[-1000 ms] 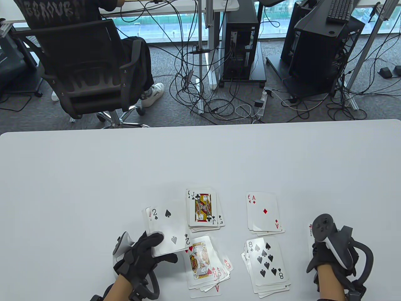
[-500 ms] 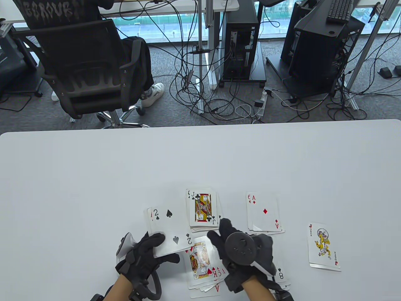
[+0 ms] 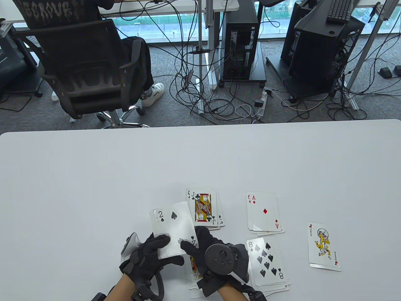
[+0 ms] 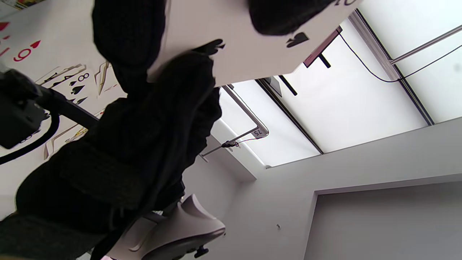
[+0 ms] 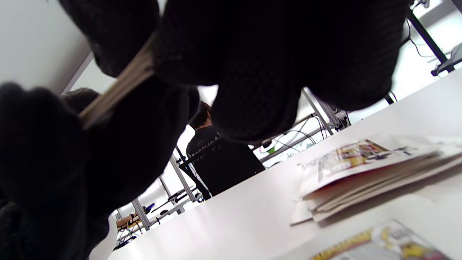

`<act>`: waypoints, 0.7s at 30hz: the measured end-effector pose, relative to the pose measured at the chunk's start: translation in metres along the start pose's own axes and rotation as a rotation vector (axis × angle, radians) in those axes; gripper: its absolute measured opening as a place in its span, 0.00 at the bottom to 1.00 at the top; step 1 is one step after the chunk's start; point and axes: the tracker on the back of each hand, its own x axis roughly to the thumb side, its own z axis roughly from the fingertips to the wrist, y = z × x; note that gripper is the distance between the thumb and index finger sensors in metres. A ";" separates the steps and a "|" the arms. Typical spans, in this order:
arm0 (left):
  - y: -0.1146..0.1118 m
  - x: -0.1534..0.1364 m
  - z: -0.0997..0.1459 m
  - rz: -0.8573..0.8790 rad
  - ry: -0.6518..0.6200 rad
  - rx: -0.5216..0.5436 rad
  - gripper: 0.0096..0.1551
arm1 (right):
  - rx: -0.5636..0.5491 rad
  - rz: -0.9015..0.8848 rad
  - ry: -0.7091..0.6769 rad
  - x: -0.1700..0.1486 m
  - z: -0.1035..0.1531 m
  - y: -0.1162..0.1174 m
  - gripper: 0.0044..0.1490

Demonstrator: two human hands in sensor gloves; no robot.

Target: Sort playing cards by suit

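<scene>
My left hand (image 3: 167, 250) grips a small stack of cards face up, with the 2 of spades (image 3: 174, 227) on top. My right hand (image 3: 194, 241) has thumb and fingers pinching that card's lower right corner. In the right wrist view the stack's edge (image 5: 119, 86) runs between dark glove fingers (image 5: 252, 90). On the table lie a clubs pile topped by the jack (image 3: 203, 208), a diamonds pile topped by the ace (image 3: 264, 213), and a spades pile topped by the 8 (image 3: 266, 263). The hearts pile (image 3: 195, 266) is mostly hidden under my right hand. A joker (image 3: 324, 246) lies apart at the right.
The white table (image 3: 94, 175) reaches far back and left of the piles. Beyond its far edge a person sits in a black office chair (image 3: 91, 72). Cables and computer towers (image 3: 241, 40) stand on the floor there.
My right hand left the joker on the table at the right and swept left to the held stack. My left hand shifted the stack slightly right and tilted it.
</scene>
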 end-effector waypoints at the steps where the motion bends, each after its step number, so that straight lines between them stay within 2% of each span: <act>1: 0.000 0.000 -0.001 -0.011 0.003 -0.004 0.28 | -0.003 -0.013 0.005 -0.001 0.001 -0.001 0.29; 5: -0.001 -0.001 -0.001 0.000 0.003 -0.017 0.28 | -0.001 -0.087 0.049 -0.006 0.001 -0.005 0.25; 10: 0.000 -0.001 -0.001 0.000 0.000 -0.022 0.27 | -0.003 -0.044 0.071 -0.013 -0.002 -0.023 0.24; 16: 0.002 -0.002 -0.001 0.006 0.012 -0.003 0.27 | -0.046 -0.096 0.172 -0.041 0.001 -0.076 0.24; 21: 0.002 -0.002 0.000 0.002 0.008 0.008 0.27 | 0.006 0.027 0.254 -0.068 0.019 -0.116 0.24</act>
